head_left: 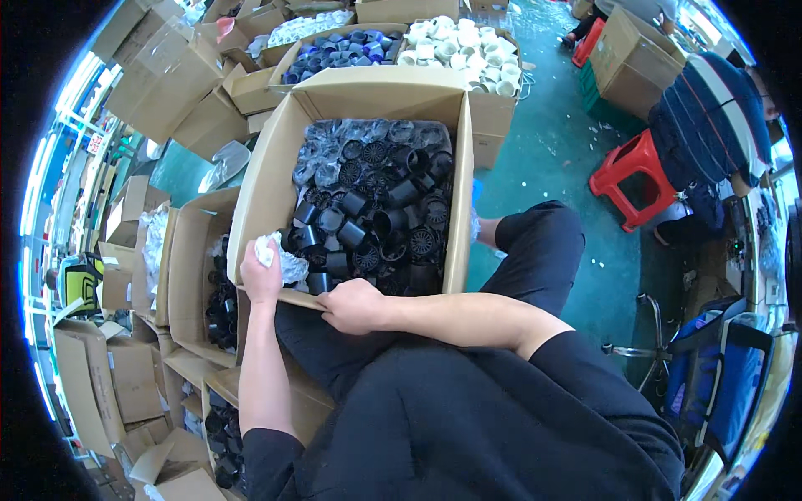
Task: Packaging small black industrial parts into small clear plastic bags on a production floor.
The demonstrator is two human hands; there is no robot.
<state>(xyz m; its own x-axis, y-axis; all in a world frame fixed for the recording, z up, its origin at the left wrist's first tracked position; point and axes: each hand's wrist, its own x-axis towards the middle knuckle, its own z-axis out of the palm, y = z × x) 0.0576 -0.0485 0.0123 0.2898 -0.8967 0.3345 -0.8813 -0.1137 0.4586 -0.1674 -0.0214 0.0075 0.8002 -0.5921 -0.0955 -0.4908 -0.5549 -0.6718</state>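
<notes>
In front of me stands a large open cardboard box (266, 179) holding many black round plastic parts (355, 234), some cup-shaped, some with slotted ends. Toward its far end, several parts lie under or inside clear plastic film (322, 138). At the box's near left corner, my left hand (262, 277) is closed around a crumpled wad of whitish plastic film (292, 267). My right hand (354, 307) grips the near edge of the box with fingers curled over it. My right forearm reaches across in front of my body.
Behind the box are cartons of blue parts (351, 52) and white cup-shaped parts (468, 50). More cartons (196, 275) with black parts crowd the left. A red stool (639, 179) with a person on it is at the right, a blue chair (710, 367) nearer.
</notes>
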